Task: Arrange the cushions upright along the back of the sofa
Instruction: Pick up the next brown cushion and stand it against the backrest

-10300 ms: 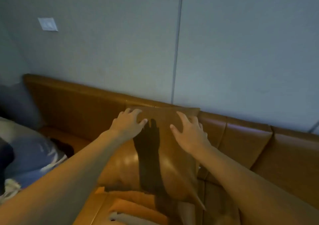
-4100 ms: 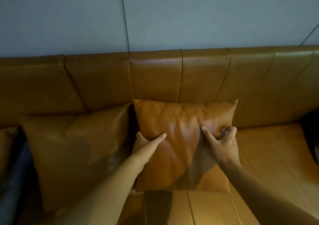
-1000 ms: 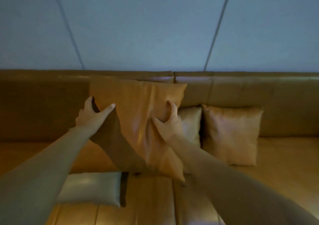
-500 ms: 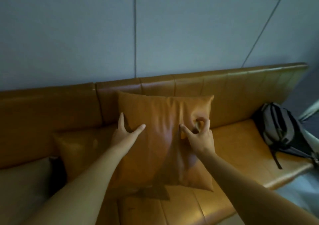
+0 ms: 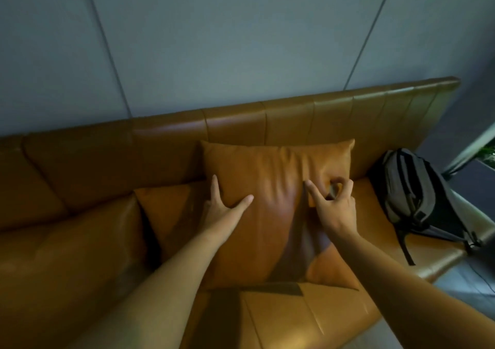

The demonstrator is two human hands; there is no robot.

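An orange leather cushion stands upright against the backrest of the orange sofa. My left hand grips its left edge, thumb on the front face. My right hand pinches the cushion's right side, fingers curled into the leather. A second orange cushion leans on the backrest just to the left, partly hidden behind the held one. A third cushion lies further left, close to my forearm.
A grey and black backpack rests on the seat at the sofa's right end. The sofa seat extends toward me below the cushion. A grey panelled wall rises behind the backrest. Floor shows at the lower right.
The cushion has come down from mid-air and now rests on the seat against the backrest. My view has tilted downward. Both hands keep the same hold on it.
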